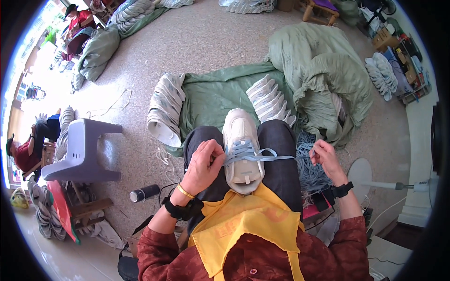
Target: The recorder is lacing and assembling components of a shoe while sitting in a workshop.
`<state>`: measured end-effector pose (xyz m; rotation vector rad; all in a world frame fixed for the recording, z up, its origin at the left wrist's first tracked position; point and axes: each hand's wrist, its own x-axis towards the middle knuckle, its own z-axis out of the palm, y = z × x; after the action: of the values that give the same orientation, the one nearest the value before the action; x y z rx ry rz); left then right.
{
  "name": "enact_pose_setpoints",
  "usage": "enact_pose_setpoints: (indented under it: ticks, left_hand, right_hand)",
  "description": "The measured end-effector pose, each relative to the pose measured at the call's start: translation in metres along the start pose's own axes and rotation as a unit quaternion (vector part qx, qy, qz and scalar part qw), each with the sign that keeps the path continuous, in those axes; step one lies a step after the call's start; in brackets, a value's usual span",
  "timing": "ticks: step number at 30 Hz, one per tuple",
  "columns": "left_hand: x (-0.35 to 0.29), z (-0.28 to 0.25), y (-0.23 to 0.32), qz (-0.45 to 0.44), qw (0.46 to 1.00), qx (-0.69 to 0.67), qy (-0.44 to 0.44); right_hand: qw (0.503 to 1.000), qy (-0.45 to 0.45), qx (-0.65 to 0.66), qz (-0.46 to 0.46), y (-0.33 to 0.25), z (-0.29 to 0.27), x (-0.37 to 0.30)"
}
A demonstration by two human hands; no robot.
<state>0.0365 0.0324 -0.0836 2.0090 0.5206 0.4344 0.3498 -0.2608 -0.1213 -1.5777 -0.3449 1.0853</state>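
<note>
A cream-white sneaker [241, 122] rests across my lap on dark trousers, its toe pointing away from me and its heel opening toward me. Light blue shoelace [243, 149] is threaded through its eyelets, with a loop standing out to the right. My left hand [202, 165] is closed at the shoe's left side, pinching one stretch of lace. Out to the right, my right hand [326, 158] is closed too, with the other lace end drawn taut toward its fingertips. Beneath that lace lies a heap of loose blue laces [309, 171].
Rows of nested white shoes [166, 110] and more white shoes [269, 99] lie on a green cloth [211, 91]. A big green sack [323, 70] slumps at right. A grey plastic chair [84, 150] and dark cylinder [144, 193] stand left. Two people [79, 23] sit farther off.
</note>
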Motion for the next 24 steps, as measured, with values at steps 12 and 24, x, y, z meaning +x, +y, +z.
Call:
enact_pose_setpoints:
  ticks: [12, 24]
  left_hand:
    - [0.004, 0.004, -0.003, 0.069, 0.995, 0.076, -0.009]
    - [0.016, -0.005, -0.009, -0.116, 0.871, -0.457, -0.134]
  right_hand:
    - [1.000, 0.017, 0.014, 0.007, 0.010, 0.003, -0.001]
    - [0.975, 0.059, 0.216, -0.010, 0.046, -0.106, -0.004]
